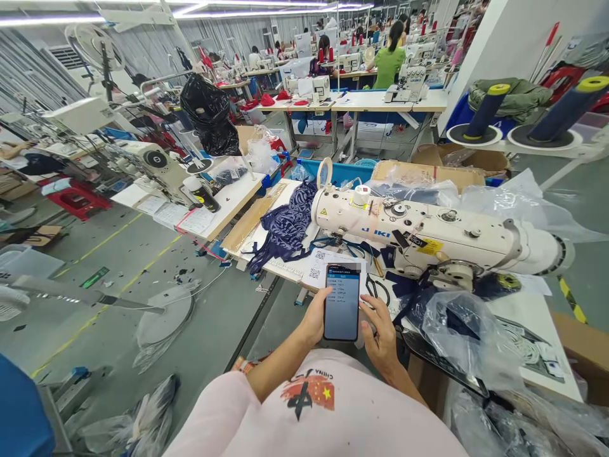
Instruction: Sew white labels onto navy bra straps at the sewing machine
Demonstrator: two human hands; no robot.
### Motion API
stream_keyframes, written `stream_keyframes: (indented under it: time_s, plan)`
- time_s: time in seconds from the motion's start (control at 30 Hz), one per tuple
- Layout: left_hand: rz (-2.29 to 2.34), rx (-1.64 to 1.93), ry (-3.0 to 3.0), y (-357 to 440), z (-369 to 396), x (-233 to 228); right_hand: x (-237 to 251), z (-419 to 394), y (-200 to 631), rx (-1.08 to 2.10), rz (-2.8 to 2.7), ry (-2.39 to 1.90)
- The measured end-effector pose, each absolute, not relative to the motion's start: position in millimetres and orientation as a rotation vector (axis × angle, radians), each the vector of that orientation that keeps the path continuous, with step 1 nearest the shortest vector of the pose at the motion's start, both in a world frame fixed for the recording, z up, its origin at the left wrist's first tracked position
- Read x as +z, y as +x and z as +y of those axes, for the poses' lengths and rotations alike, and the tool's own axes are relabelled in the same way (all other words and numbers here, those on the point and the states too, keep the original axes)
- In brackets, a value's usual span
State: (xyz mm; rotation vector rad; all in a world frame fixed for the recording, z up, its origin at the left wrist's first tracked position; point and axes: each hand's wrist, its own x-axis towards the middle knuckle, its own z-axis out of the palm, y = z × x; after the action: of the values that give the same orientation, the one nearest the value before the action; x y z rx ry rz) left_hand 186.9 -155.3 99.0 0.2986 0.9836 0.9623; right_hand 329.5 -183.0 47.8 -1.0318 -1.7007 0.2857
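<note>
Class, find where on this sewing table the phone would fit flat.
Both hands, left hand and right hand, hold the black smartphone. Bare white tabletop lies right of the clear plastic bag. Around the cream sewing machine, fabric and black scissors crowd it.

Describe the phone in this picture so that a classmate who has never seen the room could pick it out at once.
Find the big cream sewing machine lying across the white worktable. Just in front of its left end, both hands, the left hand and the right hand, hold a phone upright over a paper printed with QR codes. Its lit screen with a blue header bar sets it apart from the dark fabric nearby.
</note>
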Motion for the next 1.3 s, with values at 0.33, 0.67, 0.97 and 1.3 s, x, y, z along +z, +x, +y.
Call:
stream_keyframes:
  time_s: [0.33, 0.67, 0.97, 1.3]
  plan:
    - [1.030, 1.012, 0.339, 184.4, -161.2, 105.8, 46.6, -184.5, 325.5, 0.293, -1.700, -1.009]
    - [0.992, 1.001, 0.292, 168.3, -145.3, 104.3, 45.3, -177.2, 308.9, 0.303, -1.711, -1.042]
    - [1.027, 1.010, 0.259, 130.2, -120.9, 112.4, 46.3, -151.1, 269.9, 0.265, -1.758, -1.068]
    - [0.950, 1.003, 0.182, 83.9, -95.2, 110.8, 42.3, -128.5, 228.2, 0.279, -1.824, -1.117]
